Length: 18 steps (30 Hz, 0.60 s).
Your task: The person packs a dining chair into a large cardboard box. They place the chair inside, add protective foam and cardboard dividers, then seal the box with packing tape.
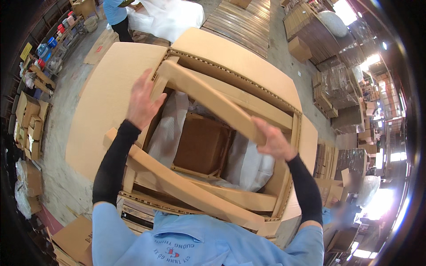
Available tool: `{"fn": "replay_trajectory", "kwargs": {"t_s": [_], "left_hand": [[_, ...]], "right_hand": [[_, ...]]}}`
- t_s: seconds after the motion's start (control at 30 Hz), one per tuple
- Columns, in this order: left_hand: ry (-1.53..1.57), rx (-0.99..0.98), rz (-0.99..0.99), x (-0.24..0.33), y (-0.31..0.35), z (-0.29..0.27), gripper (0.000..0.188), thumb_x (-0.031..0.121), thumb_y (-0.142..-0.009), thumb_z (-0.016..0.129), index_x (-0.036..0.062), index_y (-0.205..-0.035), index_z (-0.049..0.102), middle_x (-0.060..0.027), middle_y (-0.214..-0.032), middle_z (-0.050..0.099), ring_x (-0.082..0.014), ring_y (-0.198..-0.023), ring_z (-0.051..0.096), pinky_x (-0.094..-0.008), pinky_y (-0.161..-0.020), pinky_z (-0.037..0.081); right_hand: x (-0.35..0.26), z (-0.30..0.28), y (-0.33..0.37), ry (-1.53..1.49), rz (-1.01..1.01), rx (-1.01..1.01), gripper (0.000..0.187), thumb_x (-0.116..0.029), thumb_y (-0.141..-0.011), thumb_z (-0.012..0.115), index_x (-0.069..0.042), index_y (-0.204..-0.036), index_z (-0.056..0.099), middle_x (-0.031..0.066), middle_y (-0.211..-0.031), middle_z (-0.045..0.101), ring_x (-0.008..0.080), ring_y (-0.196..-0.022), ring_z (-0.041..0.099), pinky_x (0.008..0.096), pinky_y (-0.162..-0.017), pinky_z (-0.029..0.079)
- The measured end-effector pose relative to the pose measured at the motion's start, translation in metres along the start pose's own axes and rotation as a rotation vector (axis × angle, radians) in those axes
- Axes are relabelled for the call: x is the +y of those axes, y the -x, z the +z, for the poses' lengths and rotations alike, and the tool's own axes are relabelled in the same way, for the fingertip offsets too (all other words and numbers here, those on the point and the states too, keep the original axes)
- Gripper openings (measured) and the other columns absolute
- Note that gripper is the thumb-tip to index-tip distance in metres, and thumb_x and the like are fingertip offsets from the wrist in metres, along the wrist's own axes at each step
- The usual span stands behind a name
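Observation:
A large open cardboard box [120,88] is in front of me, its flaps folded outward. My right hand [273,141] is closed on the near right end of a long cardboard edge strip [208,97], which slants over the opening to the far left corner. My left hand [144,101] is beside the box's left inner edge, fingers spread and nothing in them. A second cardboard strip [182,179] lies slanted across the near side. Down in the box sits a brown wooden furniture piece [199,144], with white foam sheet [250,164] around it.
At the upper left a person in a light blue shirt [116,15] stands by white wrapping [171,20]. Wooden slats [242,24] lie beyond the box. Stacked cardboard [306,29] and wrapped bundles [339,84] line the right. A cluttered shelf [55,48] runs along the left.

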<state>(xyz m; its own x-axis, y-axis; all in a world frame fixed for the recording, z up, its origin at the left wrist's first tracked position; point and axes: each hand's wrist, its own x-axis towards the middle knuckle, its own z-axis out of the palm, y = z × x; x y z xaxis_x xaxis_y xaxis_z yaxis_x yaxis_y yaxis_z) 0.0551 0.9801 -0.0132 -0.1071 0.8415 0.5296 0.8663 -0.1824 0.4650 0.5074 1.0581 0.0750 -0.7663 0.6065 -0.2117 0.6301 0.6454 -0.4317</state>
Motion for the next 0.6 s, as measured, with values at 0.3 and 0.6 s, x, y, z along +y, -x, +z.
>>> {"fn": "replay_trajectory", "kwargs": {"t_s": [0.3, 0.6], "left_hand": [[-0.363, -0.359, -0.023, -0.042, -0.025, 0.085, 0.040, 0.011, -0.080, 0.066, 0.0037, -0.118, 0.058, -0.0190, -0.156, 0.038, -0.0356, -0.146, 0.035, -0.0533, -0.126, 0.019], [-0.352, -0.353, -0.037, -0.044, -0.022, 0.087, 0.037, 0.003, -0.077, 0.063, 0.0055, -0.114, 0.060, -0.0170, -0.156, 0.040, -0.0324, -0.147, 0.036, -0.0525, -0.127, 0.016]], "right_hand": [[0.112, -0.028, -0.081, 0.201, 0.042, 0.095, 0.073, -0.001, -0.075, 0.065, -0.007, -0.146, 0.050, 0.0179, -0.135, 0.062, 0.0367, -0.121, 0.062, 0.0441, -0.100, 0.051], [0.137, 0.031, -0.093, 0.563, -0.074, 0.530, 0.071, 0.006, -0.075, 0.060, -0.013, -0.142, 0.058, 0.0082, -0.118, 0.062, 0.0276, -0.108, 0.063, 0.0417, -0.093, 0.053]]}}
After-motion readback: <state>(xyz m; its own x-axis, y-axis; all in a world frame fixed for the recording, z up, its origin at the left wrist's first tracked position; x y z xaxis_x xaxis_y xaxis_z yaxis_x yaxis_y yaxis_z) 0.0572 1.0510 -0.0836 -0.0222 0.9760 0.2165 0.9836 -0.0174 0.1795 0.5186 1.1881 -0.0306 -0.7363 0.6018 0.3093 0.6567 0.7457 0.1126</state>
